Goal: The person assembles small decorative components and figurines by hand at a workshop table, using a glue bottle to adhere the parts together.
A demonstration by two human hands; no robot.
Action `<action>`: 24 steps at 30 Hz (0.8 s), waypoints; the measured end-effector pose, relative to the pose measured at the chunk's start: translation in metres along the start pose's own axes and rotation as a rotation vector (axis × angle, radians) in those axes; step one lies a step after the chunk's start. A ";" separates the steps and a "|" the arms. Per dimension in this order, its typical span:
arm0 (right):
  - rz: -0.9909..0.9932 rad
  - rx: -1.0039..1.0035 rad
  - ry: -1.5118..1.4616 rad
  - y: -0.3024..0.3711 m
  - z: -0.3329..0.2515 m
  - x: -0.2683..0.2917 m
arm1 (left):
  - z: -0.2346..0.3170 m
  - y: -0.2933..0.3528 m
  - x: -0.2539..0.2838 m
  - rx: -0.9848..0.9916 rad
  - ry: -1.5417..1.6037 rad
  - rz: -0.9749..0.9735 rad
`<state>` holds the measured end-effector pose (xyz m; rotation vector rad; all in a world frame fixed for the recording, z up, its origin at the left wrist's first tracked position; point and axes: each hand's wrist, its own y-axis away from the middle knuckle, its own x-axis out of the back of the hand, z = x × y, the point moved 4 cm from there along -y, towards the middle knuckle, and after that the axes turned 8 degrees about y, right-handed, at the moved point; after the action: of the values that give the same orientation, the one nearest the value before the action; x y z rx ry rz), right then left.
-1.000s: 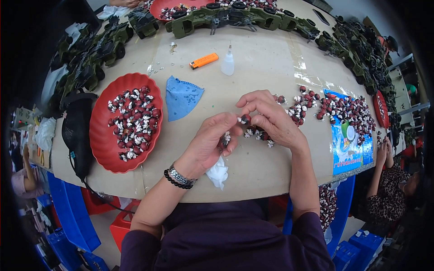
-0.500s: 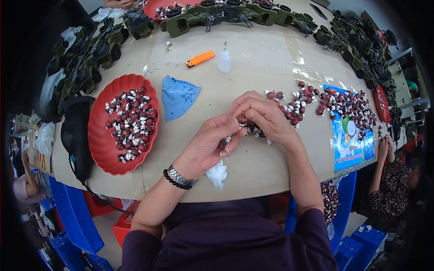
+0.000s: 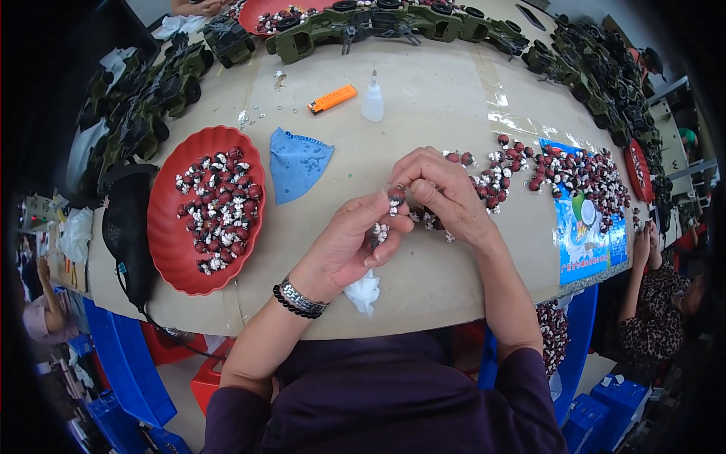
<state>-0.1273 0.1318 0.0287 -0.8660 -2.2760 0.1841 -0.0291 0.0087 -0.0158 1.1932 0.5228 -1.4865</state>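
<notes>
The head camera mounts on my head and faces down and forward across the table (image 3: 427,303). My left hand (image 3: 350,240) and right hand (image 3: 448,195) fall near its centre at close range. Its fisheye field spans from my torso (image 3: 386,401), near, to the green toy vehicles (image 3: 295,47), far.

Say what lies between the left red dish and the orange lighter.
In the head view, a blue cloth lies between that dish and the lighter.

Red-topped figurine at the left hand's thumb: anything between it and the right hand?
Nothing visible. The left hand holds the figurine, and the right hand is close beside it; contact is hard to tell.
</notes>
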 end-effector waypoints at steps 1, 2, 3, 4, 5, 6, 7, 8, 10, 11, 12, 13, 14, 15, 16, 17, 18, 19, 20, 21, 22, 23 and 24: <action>0.001 -0.005 -0.001 0.001 0.000 0.000 | 0.000 0.000 0.000 0.001 -0.001 0.000; 0.002 -0.006 -0.001 0.001 0.001 0.000 | -0.001 0.000 0.000 0.004 0.003 -0.012; 0.002 -0.003 0.005 0.001 0.002 0.000 | -0.001 0.000 -0.001 0.007 0.006 -0.024; 0.002 -0.001 0.011 0.001 0.002 0.000 | -0.001 0.000 -0.001 0.008 0.005 -0.024; 0.003 -0.002 0.012 0.001 0.002 0.001 | 0.000 0.000 -0.002 0.014 0.006 -0.021; 0.000 0.004 0.011 0.001 0.002 0.002 | -0.001 0.000 -0.003 0.020 0.006 -0.018; -0.005 0.010 0.007 0.001 0.001 0.002 | -0.001 0.000 -0.002 0.019 0.006 -0.017; -0.005 0.011 0.007 0.001 0.000 0.003 | -0.001 -0.001 -0.002 0.016 0.015 -0.024; 0.112 -0.034 0.070 0.001 -0.002 0.013 | -0.001 -0.001 -0.002 0.015 0.024 -0.037; 0.114 -0.034 0.075 0.001 -0.003 0.016 | 0.000 -0.001 -0.002 -0.001 0.012 -0.042; 0.282 -0.209 0.030 0.004 0.004 0.026 | 0.001 0.000 -0.002 -0.018 0.001 -0.048; 0.452 -0.384 -0.014 0.009 0.010 0.037 | 0.001 0.000 -0.004 -0.016 0.001 -0.056; 0.456 -0.383 -0.007 0.009 0.012 0.043 | 0.003 0.002 -0.006 -0.030 0.000 -0.050; 0.537 -0.436 0.128 0.011 0.016 0.053 | 0.004 0.002 -0.009 -0.045 -0.001 -0.044; 0.615 -0.489 0.259 0.012 0.019 0.059 | 0.004 0.003 -0.009 -0.044 -0.002 -0.047; 0.568 -0.510 0.491 0.010 0.020 0.061 | 0.005 0.003 -0.012 -0.075 -0.013 -0.108; 0.570 -0.510 0.493 0.013 0.024 0.060 | 0.006 0.004 -0.015 -0.108 -0.023 -0.169; 0.422 -0.442 0.703 0.011 0.024 0.054 | 0.006 0.005 -0.019 -0.106 -0.023 -0.171; 0.267 -0.369 0.906 0.011 0.023 0.047 | 0.008 0.006 -0.023 -0.111 -0.041 -0.147; 0.190 -0.420 0.899 0.013 0.026 0.042 | 0.009 0.007 -0.025 -0.117 -0.059 -0.123; 0.188 -0.415 0.898 0.012 0.025 0.041 | 0.010 0.006 -0.022 -0.122 -0.059 -0.121; 0.163 -0.414 0.884 0.012 0.025 0.040 | 0.011 0.005 -0.017 -0.119 -0.060 -0.190; 0.138 -0.413 0.870 0.011 0.025 0.039 | 0.011 0.004 -0.015 -0.116 -0.061 -0.258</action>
<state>-0.1587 0.1679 0.0274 -1.0439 -1.4451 -0.5279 -0.0310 0.0058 0.0030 1.0150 0.7331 -1.6799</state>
